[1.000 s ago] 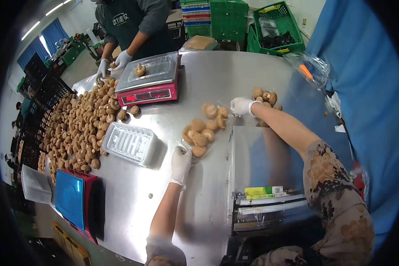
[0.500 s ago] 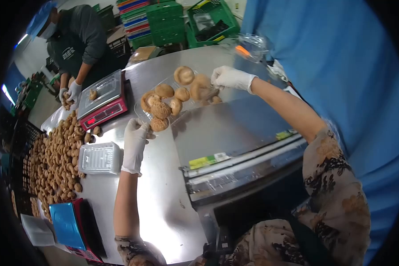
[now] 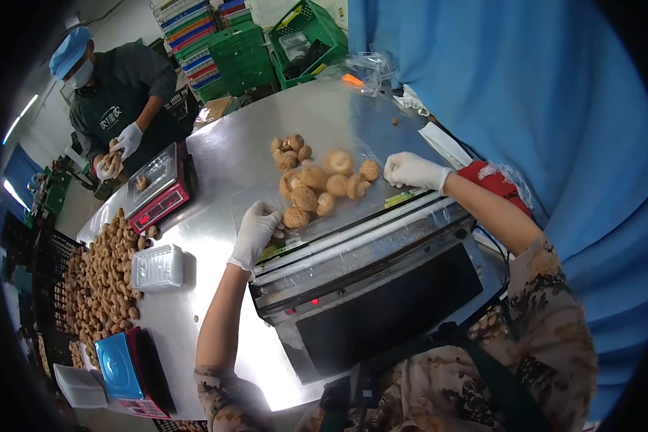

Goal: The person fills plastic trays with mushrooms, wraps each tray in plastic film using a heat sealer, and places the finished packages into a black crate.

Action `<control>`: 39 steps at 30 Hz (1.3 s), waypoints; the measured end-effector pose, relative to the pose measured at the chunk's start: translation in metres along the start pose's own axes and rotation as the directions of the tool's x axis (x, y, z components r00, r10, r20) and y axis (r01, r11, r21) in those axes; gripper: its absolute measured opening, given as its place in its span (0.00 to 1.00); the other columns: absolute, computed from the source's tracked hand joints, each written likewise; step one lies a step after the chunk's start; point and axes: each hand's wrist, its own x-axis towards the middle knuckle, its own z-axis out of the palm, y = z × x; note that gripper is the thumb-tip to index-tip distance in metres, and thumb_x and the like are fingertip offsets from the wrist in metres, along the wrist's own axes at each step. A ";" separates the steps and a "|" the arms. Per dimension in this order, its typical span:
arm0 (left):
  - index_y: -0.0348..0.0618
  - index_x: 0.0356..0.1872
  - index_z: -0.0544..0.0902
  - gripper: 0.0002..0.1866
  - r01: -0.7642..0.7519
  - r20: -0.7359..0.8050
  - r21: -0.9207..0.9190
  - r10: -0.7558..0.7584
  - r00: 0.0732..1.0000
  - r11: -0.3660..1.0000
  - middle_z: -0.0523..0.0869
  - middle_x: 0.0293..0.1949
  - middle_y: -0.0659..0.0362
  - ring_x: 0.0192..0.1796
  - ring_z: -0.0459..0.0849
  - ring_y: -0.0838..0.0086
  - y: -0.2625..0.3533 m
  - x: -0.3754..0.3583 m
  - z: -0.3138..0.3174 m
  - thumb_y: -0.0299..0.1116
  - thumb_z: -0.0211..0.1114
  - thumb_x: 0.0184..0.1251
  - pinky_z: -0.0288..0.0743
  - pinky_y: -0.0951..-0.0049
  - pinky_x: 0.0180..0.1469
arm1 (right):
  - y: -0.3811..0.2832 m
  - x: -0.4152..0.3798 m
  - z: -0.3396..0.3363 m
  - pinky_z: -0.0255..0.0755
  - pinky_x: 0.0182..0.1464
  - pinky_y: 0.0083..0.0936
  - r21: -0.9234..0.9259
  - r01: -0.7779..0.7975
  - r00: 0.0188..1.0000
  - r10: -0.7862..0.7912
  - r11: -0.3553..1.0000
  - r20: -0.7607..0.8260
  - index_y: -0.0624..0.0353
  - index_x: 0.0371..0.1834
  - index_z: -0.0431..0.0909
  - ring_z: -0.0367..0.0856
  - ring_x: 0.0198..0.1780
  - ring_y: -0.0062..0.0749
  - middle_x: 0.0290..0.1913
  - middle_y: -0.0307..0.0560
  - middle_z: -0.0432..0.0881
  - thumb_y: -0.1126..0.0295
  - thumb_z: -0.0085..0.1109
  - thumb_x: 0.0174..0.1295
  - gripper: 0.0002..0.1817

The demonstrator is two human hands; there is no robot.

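Both of my hands wear white gloves. My left hand is closed in a pinch at the left end of the wrapping machine, by the near edge of a sheet of clear plastic film. On the right, my right hand pinches the film's other side, fingers pressed together. Between the hands lie several brown mushrooms with clear plastic about them, just behind the machine's front bar. A smaller cluster of mushrooms sits farther back. The fingertips of my left hand are partly hidden.
A heap of mushrooms covers the table's left side, beside a stack of clear trays. Behind stands a red scale; a blue-topped scale is nearer. A co-worker handles mushrooms. Green crates and a blue curtain stand beyond.
My hands and the mushrooms have come down and nearer to the machine's front bar. My view has shifted, showing more of the machine. The smaller cluster behind is now visible.
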 end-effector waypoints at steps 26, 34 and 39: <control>0.42 0.45 0.74 0.18 -0.559 0.303 0.807 0.677 0.671 0.193 0.78 0.45 0.53 0.50 0.78 0.56 0.041 0.026 0.026 0.31 0.68 0.52 0.72 0.64 0.53 | -0.052 0.006 -0.003 0.72 0.48 0.32 -0.623 0.543 0.796 -0.582 0.563 0.167 0.54 0.44 0.76 0.78 0.45 0.43 0.39 0.45 0.76 0.61 0.62 0.54 0.16; 0.47 0.45 0.74 0.20 -0.664 0.142 0.509 0.707 0.692 0.548 0.76 0.42 0.55 0.44 0.78 0.56 0.023 0.020 0.021 0.27 0.68 0.49 0.75 0.66 0.46 | -0.042 0.007 -0.003 0.72 0.49 0.25 -0.303 0.514 0.857 -0.500 0.803 0.129 0.54 0.41 0.75 0.78 0.42 0.34 0.38 0.42 0.75 0.68 0.60 0.57 0.10; 0.45 0.41 0.73 0.13 -0.650 0.170 0.683 0.792 0.587 0.335 0.75 0.39 0.55 0.40 0.79 0.61 0.027 0.011 0.025 0.27 0.65 0.55 0.76 0.67 0.41 | -0.038 0.012 -0.003 0.72 0.47 0.26 -0.387 0.575 0.814 -0.549 0.721 0.187 0.54 0.41 0.74 0.77 0.41 0.32 0.38 0.40 0.75 0.68 0.61 0.57 0.10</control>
